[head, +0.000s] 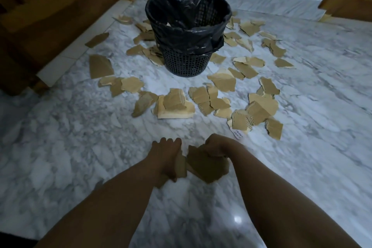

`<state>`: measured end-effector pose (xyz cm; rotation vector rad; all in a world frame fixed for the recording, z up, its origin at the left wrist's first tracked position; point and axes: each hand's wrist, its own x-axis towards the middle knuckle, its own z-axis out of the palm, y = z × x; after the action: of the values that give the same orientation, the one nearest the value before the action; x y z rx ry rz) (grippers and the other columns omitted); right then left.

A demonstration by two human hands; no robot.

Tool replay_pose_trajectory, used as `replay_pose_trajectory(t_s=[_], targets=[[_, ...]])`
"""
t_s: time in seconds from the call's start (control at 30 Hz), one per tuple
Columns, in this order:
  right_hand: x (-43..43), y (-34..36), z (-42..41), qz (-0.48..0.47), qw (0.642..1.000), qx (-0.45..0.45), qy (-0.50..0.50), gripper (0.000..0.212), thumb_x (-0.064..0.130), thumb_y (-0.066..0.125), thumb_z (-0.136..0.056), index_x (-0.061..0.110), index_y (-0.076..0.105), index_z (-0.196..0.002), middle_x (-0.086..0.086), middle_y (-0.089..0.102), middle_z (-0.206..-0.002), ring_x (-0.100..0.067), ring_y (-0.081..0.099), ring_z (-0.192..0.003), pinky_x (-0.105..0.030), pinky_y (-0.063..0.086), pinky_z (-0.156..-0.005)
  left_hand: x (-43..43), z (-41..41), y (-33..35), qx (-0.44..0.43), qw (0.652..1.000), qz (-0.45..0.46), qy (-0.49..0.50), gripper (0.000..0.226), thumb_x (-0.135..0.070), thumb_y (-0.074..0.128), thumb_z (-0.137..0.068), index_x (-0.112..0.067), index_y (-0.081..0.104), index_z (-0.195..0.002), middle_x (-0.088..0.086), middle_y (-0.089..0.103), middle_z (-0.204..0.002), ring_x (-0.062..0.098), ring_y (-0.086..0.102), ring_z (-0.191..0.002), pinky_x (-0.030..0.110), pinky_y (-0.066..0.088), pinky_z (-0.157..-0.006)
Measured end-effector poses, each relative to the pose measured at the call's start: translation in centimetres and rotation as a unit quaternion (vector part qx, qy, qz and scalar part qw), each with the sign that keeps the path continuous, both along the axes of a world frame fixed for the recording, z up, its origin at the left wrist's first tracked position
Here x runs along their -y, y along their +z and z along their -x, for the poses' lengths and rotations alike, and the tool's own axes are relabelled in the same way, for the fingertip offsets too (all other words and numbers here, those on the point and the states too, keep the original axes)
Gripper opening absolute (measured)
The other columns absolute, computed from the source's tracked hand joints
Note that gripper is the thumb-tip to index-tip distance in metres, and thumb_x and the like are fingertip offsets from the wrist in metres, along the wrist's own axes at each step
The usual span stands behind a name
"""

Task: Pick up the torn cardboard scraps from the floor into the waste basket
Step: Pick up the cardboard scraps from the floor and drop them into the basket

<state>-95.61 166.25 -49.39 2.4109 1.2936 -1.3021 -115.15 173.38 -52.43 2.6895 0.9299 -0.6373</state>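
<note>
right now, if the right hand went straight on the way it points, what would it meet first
Probably the stacked scraps ahead, before the waste basket; how high the right hand hovers is unclear.

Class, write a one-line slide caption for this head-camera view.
Left hand and right hand each hold torn cardboard; more scraps lie on the marble floor around the lined waste basket.
</note>
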Motion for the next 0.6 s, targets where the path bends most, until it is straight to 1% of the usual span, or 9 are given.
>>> replay_pose_trajectory(t_s=[0.07,0.1,0.17,0.23,0.33,0.4,0.5,0.57,0.6], targets=[[0.3,-0.8,1.0,-0.005,1.0,0.001,-0.002,0.059,0.057,0.058,-0.088,0.005,0.064,-0.115,-0.01,0.063,-0.111,-0.028,0.061,-0.098,-0.035,0.049,-0.081,-0.1,0.0,0.0,-0.007,1.0,0.008,0.024,0.109,-0.061,0.087,-0.04,-0.021,0.032,-0.125,0.003,0.051,-0.117,0.027,0.047,-0.112,0.051,0.038,-0.092],[0.4,-1.1,1.3,-0.004,1.0,0.024,0.015,0.061,0.059,0.057,-0.085,0.007,0.063,-0.116,-0.01,0.059,-0.116,-0.029,0.057,-0.104,-0.039,0.049,-0.087,-0.3,0.1,0.0,-0.004,0.999,0.013,0.042,0.109,-0.063,0.084,-0.039,-0.022,0.032,-0.125,0.003,0.051,-0.117,0.028,0.046,-0.113,0.053,0.035,-0.094],[0.7,-1.8,1.7,-0.01,0.994,0.088,0.062,0.052,0.049,0.061,-0.084,0.013,0.056,-0.121,-0.009,0.044,-0.126,-0.033,0.043,-0.119,-0.051,0.04,-0.098,-1.0,0.0,0.4,0.01,0.998,0.01,0.058,0.109,-0.068,0.077,-0.04,-0.024,0.032,-0.129,0.003,0.049,-0.119,0.029,0.044,-0.116,0.056,0.031,-0.098],[1.2,-2.3,2.0,-0.041,0.988,0.121,0.084,0.039,0.031,0.06,-0.091,0.015,0.048,-0.123,-0.01,0.038,-0.129,-0.034,0.037,-0.121,-0.055,0.036,-0.097,-2.2,-0.2,1.6,0.018,0.996,0.019,0.081,0.111,-0.07,0.073,-0.046,-0.025,0.029,-0.137,0.004,0.047,-0.126,0.031,0.041,-0.122,0.056,0.027,-0.102],[1.9,-3.1,2.5,-0.092,0.982,0.128,0.1,0.045,0.027,0.06,-0.093,0.015,0.04,-0.131,-0.012,0.042,-0.127,-0.035,0.043,-0.119,-0.053,0.043,-0.092,-4.1,0.1,2.6,0.034,0.979,0.103,0.173,0.125,-0.073,0.068,-0.048,-0.027,0.015,-0.151,0.004,0.047,-0.139,0.031,0.041,-0.132,0.055,0.025,-0.108],[1.8,-2.8,2.7,-0.075,0.989,0.1,0.077,0.048,0.033,0.061,-0.093,0.016,0.039,-0.132,-0.011,0.047,-0.125,-0.033,0.046,-0.119,-0.052,0.04,-0.096,-3.9,1.0,2.8,-0.008,0.975,0.146,0.17,0.145,-0.077,0.074,-0.042,-0.025,-0.002,-0.154,0.004,0.045,-0.146,0.029,0.04,-0.135,0.057,0.019,-0.113],[1.3,-2.3,2.5,-0.055,0.991,0.096,0.069,0.035,0.031,0.059,-0.092,0.018,0.049,-0.123,-0.003,0.053,-0.11,-0.027,0.052,-0.117,-0.051,0.033,-0.099,-1.2,2.2,1.8,-0.074,0.976,0.149,0.139,0.157,-0.071,0.084,-0.044,-0.021,-0.016,-0.154,0.008,0.032,-0.155,0.031,0.029,-0.143,0.061,0.007,-0.115],[0.9,-2.5,2.4,-0.045,0.991,0.108,0.068,0.03,0.029,0.059,-0.091,0.018,0.054,-0.118,-0.001,0.052,-0.105,-0.026,0.054,-0.115,-0.051,0.032,-0.098,0.6,2.8,0.8,-0.067,0.978,0.127,0.148,0.155,-0.07,0.084,-0.046,-0.019,-0.016,-0.154,0.008,0.028,-0.155,0.032,0.028,-0.142,0.061,0.014,-0.115],[0.7,-2.4,2.5,-0.043,0.991,0.108,0.068,0.032,0.031,0.061,-0.09,0.018,0.055,-0.119,-0.001,0.053,-0.108,-0.026,0.053,-0.116,-0.05,0.033,-0.098,1.3,3.0,0.2,-0.056,0.98,0.114,0.156,0.153,-0.07,0.084,-0.045,-0.019,-0.011,-0.154,0.008,0.028,-0.153,0.032,0.029,-0.141,0.061,0.019,-0.113]])
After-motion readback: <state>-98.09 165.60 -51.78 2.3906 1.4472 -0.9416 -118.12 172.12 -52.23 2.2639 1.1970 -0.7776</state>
